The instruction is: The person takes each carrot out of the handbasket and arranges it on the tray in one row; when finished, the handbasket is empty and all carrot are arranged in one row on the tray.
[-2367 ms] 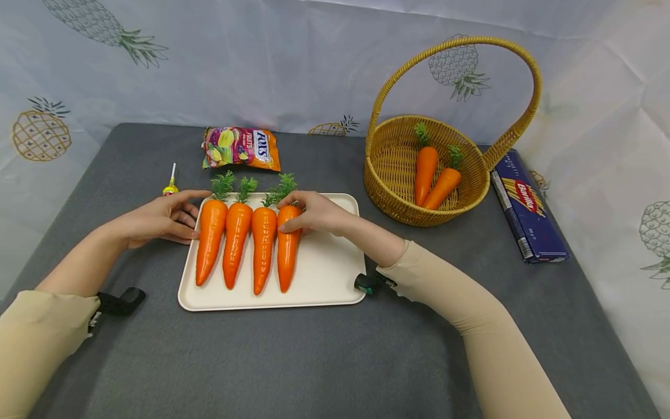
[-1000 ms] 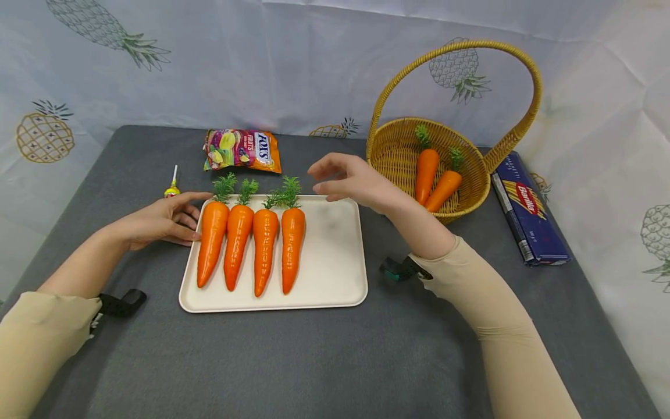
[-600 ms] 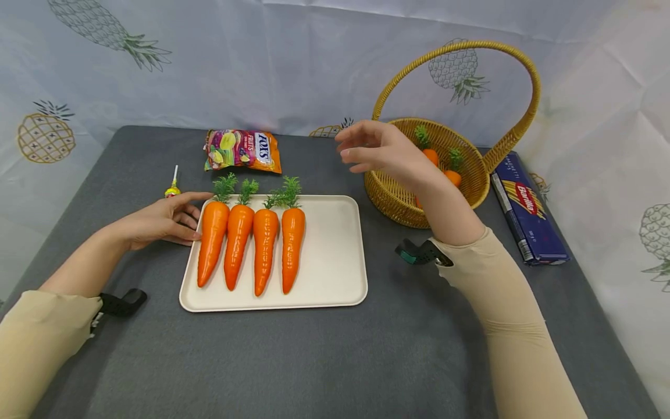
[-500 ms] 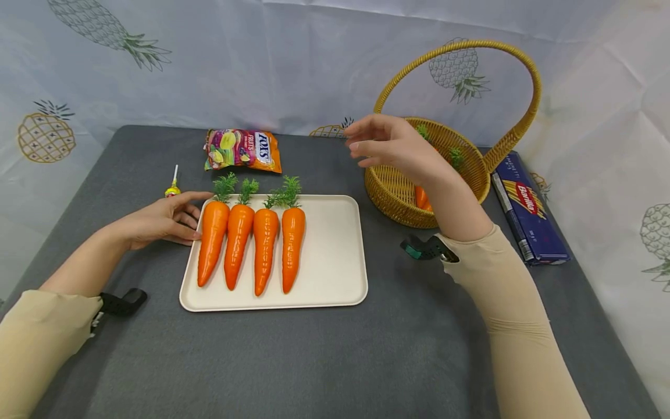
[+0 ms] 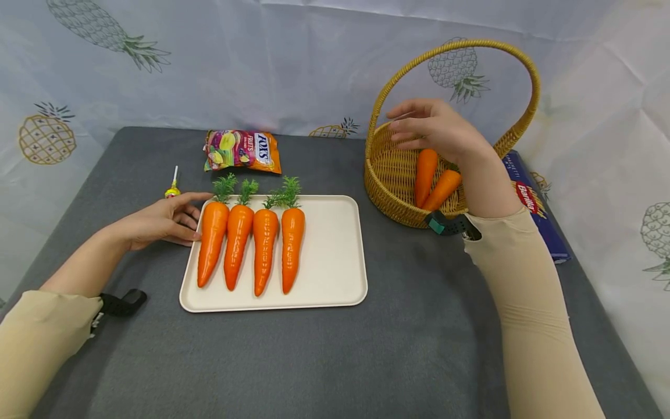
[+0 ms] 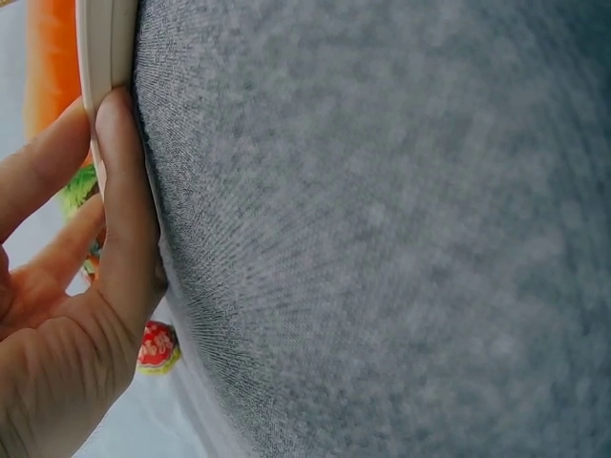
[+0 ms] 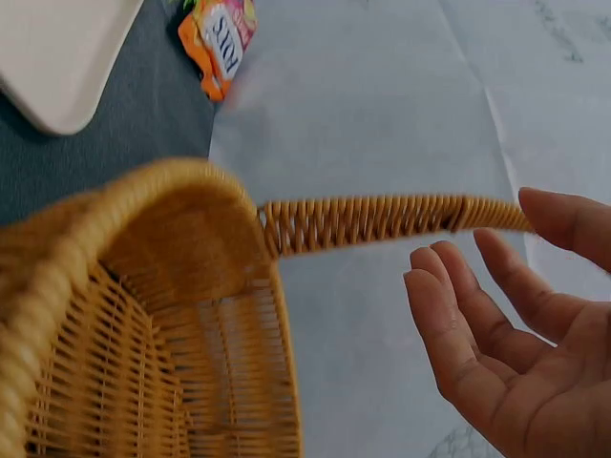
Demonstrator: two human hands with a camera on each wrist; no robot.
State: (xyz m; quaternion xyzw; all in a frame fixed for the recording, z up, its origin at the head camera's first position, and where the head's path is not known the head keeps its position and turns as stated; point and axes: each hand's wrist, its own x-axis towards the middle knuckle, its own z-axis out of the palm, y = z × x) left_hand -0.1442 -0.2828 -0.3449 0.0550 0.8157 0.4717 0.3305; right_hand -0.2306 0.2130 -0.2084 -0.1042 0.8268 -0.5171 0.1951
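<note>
In the head view my left hand is at the left edge of a cream tray, which lies flat on the table. Thumb and fingers hold its rim in the left wrist view. Several orange toy carrots with green tops lie side by side on the tray. My right hand, holding nothing, hovers over a wicker basket with loosely bent fingers. Inside the basket lie two carrots, their tops hidden by the hand. In the right wrist view the hand is close to the basket's handle; contact is unclear.
A Fox's candy bag lies behind the tray. To the left is a lollipop, close to my left hand. Right of the basket lies a blue spaghetti box, partly covered by my right arm. A pineapple-print cloth hangs behind the table.
My right hand has let go of the rightmost carrot on the tray, risen and moved right to above the basket. My left hand stays at the tray's edge.
</note>
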